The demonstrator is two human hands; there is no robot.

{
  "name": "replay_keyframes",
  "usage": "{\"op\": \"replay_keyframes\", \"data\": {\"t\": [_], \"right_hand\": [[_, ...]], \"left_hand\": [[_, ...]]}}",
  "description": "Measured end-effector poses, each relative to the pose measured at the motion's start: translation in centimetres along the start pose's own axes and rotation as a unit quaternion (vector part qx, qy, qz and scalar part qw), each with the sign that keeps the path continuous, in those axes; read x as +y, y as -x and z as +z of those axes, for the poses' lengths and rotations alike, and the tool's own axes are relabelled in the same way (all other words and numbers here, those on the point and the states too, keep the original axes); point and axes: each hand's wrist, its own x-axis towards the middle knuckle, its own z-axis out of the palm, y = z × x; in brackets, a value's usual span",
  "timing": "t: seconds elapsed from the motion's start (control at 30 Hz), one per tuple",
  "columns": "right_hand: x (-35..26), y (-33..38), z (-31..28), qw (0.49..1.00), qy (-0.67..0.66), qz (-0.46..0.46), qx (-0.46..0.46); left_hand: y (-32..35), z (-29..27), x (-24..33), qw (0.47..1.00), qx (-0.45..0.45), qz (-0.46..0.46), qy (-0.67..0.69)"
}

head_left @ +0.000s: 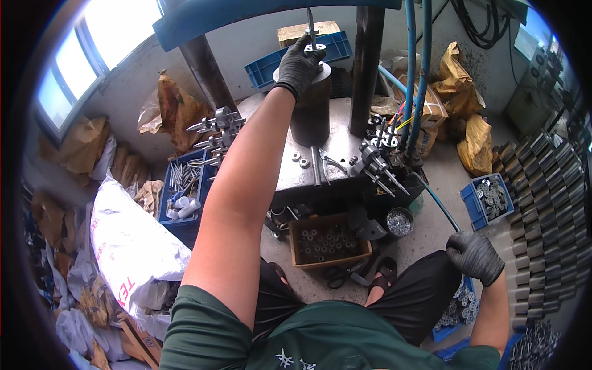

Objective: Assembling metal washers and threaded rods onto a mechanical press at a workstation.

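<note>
Black-gloved left hand pinches the pin on the cylinder; seat it plumb; right hand, fingers curled, rests idle.

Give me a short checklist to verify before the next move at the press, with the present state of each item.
1. Left hand in its black glove grips the thin metal pin with washer: ok.
2. Pin stands upright over the dark steel cylinder: ok.
3. Pin seated in the cylinder's hole: cannot tell.
4. Left hand clear of the blue press head: not ok, it is below it.
5. Right hand, gloved, closed by the thigh; its contents: cannot tell.
</note>
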Motion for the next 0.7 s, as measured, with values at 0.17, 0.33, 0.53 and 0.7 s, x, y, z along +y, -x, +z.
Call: {"op": "replay_keyframes", "data": {"t": [0.17, 0.33, 0.53, 0.7], "right_hand": [[-0.1, -1.0, -1.3, 0.999, -0.003, -0.004, -0.035], [1.1, -1.1, -2.3, 0.998, -0.052, -0.019, 0.029], [0.1, -6.5, -6.0, 0.892, 0.062, -0.136, 0.426], [2.6, -14.6, -10.6, 0.836, 0.012, -0.185, 0.516]], "left_hand": [[-0.3, -1.6, 0.7, 0.953, -0.112, -0.241, 0.143], [-0.4, -1.7, 8.1, 0.956, -0.046, -0.276, 0.093], [-0.6, -4.7, 11.5, 0.935, -0.023, -0.289, 0.205], [-0.6, -4.4, 10.9, 0.903, -0.002, -0.315, 0.291]]}}
